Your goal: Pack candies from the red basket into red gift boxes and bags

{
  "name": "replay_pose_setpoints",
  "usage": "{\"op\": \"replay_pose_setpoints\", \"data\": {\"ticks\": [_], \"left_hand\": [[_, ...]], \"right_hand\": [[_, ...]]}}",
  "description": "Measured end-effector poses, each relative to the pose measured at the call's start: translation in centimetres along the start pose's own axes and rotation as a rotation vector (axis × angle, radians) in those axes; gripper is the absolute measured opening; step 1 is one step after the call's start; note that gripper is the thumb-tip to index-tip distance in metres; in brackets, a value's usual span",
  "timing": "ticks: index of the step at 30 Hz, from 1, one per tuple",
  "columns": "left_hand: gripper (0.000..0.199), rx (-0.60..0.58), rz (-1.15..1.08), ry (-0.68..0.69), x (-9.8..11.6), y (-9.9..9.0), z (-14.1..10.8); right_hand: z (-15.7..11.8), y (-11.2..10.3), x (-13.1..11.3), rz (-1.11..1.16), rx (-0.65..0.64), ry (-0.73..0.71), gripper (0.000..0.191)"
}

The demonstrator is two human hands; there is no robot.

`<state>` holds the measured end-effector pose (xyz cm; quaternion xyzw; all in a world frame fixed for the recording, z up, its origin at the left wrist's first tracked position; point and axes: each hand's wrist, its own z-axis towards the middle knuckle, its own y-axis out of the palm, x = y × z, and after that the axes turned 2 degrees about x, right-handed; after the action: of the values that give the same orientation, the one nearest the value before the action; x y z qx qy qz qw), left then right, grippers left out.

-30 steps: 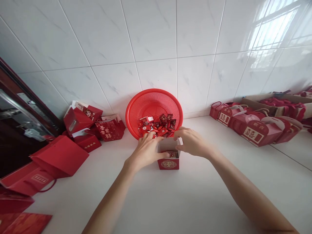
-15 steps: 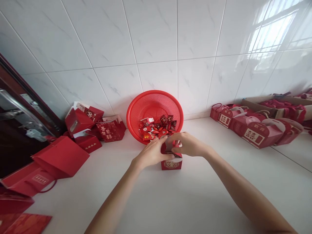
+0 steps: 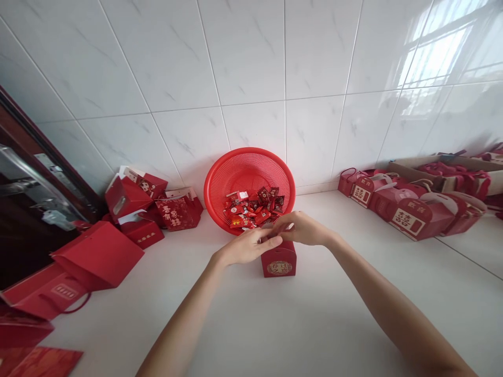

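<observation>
A small red box (image 3: 279,262) with a gold round emblem stands upright on the white table, its front panel raised. Over its top, my left hand (image 3: 247,245) and my right hand (image 3: 302,228) meet, fingers curled in at the box's upper flaps. Both hands seem closed on those flaps, which they largely hide. Just behind, a red mesh basket (image 3: 250,157) leans against the tiled wall, with red-wrapped candies (image 3: 255,208) in its lower part.
Red boxes and bags (image 3: 98,251) crowd the left side beside a dark door (image 3: 23,204). On the right stand several closed gift boxes (image 3: 411,217) with handles, and an open carton (image 3: 436,180) of red items sits behind them.
The box's front flap has come up, so its opening and inside no longer show. My hands have drawn together over its top.
</observation>
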<state>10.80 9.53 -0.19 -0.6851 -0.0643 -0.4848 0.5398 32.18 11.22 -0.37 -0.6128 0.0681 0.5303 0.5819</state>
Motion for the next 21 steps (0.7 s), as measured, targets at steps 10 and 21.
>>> {"op": "replay_pose_setpoints", "data": {"ticks": [10, 21], "left_hand": [[0.033, 0.183, 0.069, -0.176, -1.3, 0.5, 0.7], [0.03, 0.527, -0.009, -0.003, -4.7, 4.9, -0.4]], "right_hand": [[-0.5, -1.2, 0.3, -0.17, 0.092, 0.037, 0.024], [-0.2, -0.2, 0.7, -0.295, -0.069, -0.045, 0.024]]}}
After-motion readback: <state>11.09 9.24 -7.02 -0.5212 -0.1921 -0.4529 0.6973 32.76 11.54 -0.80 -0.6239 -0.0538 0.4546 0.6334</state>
